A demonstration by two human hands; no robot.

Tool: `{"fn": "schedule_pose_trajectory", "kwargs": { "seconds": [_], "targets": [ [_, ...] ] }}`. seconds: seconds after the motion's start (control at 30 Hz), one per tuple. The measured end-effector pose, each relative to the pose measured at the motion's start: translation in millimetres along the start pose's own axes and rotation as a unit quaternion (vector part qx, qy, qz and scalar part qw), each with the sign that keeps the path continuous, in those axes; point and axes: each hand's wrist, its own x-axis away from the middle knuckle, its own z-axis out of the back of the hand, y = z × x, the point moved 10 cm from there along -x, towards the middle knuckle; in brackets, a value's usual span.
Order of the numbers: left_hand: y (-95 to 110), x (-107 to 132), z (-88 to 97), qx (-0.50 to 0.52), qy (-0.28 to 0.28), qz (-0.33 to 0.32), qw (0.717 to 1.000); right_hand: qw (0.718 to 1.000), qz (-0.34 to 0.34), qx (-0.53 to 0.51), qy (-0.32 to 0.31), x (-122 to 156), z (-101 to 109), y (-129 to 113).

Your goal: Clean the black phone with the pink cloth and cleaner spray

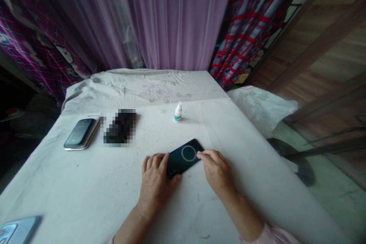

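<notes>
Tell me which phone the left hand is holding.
The dark phone marked with a pale ring: the left hand grips it, while the light-blue phone and stacked phones lie apart, farther left.

Black phone [187,156]: left end partly covered by left hand [156,175]. Right hand [215,169]: pinched contents, if any, too small to tell. Dark item [120,126]: pixelated, unidentifiable. Blue phone [24,227]: cut off, lower left corner. Lower slab [92,135]: mostly hidden beneath grey phone [80,132]. Bottle [177,115]: print illegible. Bag [257,105]: lettering blurred.
</notes>
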Motion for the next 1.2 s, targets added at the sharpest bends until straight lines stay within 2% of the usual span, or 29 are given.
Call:
{"fn": "schedule_pose_trajectory", "kwargs": {
  "seconds": [0.1, 0.2, 0.27, 0.47, 0.67, 0.77, 1.07, 1.2],
  "targets": [
    [0.0, -0.1, -0.3, 0.002, 0.001, -0.002, 1.000, 1.000, 0.006, 0.001, -0.007, 1.1, -3.0, -12.7],
    [-0.5, 0.3, -0.1, 0.001, 0.004, -0.005, 1.000, 0.999, 0.033, -0.036, -0.023, 5.5, -6.0, -34.6],
    [-0.8, 0.6, -0.1, 0.001, 0.004, -0.007, 1.000, 0.997, 0.041, -0.055, -0.030, 9.0, -6.1, -41.1],
    [-1.5, 0.0, -0.6, 0.010, 0.011, -0.008, 1.000, 0.997, 0.047, -0.058, -0.026, 4.2, -2.7, -35.0],
    [-3.2, -0.3, -4.3, 0.024, 0.002, -0.009, 1.000, 0.993, 0.041, -0.055, -0.098, -27.0, -29.3, -37.2],
    [-5.5, 0.5, -5.0, 0.036, 0.007, -0.005, 0.999, 0.992, 0.032, -0.055, -0.113, -37.4, -37.1, -35.4],
    [-8.9, 2.1, -2.5, 0.080, 0.026, 0.018, 0.996, 0.990, 0.042, -0.092, -0.100, -10.1, -15.1, -32.3],
    [-8.8, 1.4, -1.6, 0.082, 0.026, 0.014, 0.996, 0.990, 0.035, -0.085, -0.110, -21.3, -24.6, -31.3]
  ]
}}
